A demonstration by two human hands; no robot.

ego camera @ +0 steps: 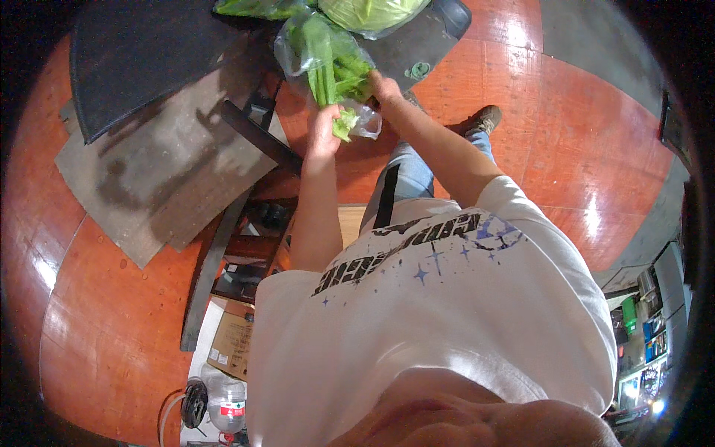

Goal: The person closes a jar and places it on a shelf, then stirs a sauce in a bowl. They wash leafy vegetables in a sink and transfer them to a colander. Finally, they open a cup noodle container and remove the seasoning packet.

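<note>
A bunch of leafy green vegetable (323, 84) with long pale stalks hangs partly inside a clear plastic bag (293, 47). Its stalk end is in my left hand (324, 129), fingers closed round it. My right hand (384, 89) grips the right side of the greens, or the bag's edge there; which of the two cannot be told. Between and below my hands show a torn pale green leaf piece (344, 124) and crumpled clear plastic (367, 120). Just beyond, a bagged cabbage (373, 12) lies on a dark seat or stool top (416, 50), with more bagged greens (262, 8) beside it.
A dark mesh-like panel (145, 56) and grey boards (167, 173) lie to the left. Below them are a dark shelf unit (246, 268), a cardboard box (232, 343), a coiled black cable (195, 403) and a large plastic bottle (226, 405). Reddish floor panels (581, 134) surround my feet.
</note>
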